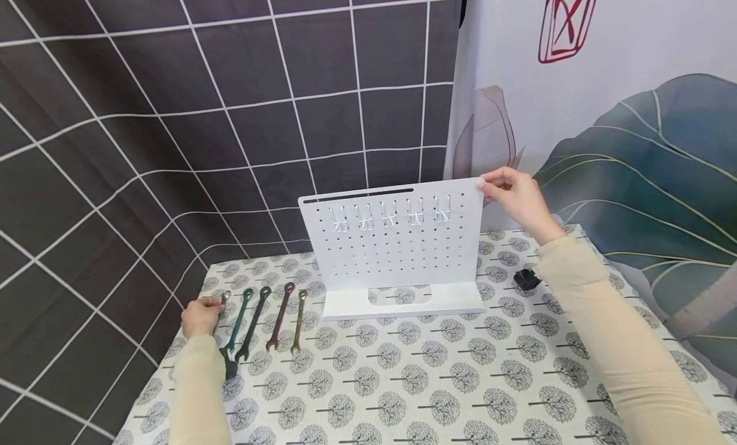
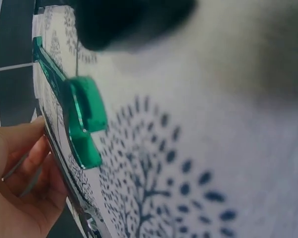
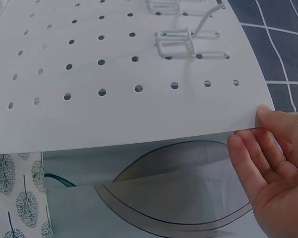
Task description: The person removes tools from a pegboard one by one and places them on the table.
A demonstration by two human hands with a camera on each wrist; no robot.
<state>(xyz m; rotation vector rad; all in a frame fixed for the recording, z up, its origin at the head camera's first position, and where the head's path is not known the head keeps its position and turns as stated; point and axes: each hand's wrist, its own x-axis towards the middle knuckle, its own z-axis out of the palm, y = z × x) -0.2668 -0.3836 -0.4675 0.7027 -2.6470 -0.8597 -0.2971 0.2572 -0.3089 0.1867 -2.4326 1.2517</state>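
Note:
At the upper right corner of a white pegboard (image 1: pixel 403 275), my right hand (image 1: pixel 517 201) pinches the edge between thumb and fingers. The board stands upright on its base, with several wire hooks (image 1: pixel 390 215) in a row near the top. My left hand (image 1: pixel 200 316) grips a silver combination wrench (image 2: pixel 73 187) at the left end of a row of wrenches. Its ring end shows past the fingers in the head view. Beside it lie a green wrench (image 1: pixel 239 320), a black wrench (image 1: pixel 253 323), a dark red wrench (image 1: pixel 280 317) and a bronze wrench (image 1: pixel 299 320).
A cloth printed with trees (image 1: pixel 403 374) covers the table. Behind the board hangs a dark curtain with white grid lines (image 1: pixel 253 132); a white curtain with painted leaves (image 1: pixel 662 170) hangs at the right. The board's base (image 1: pixel 345 307) has a cutout in its middle.

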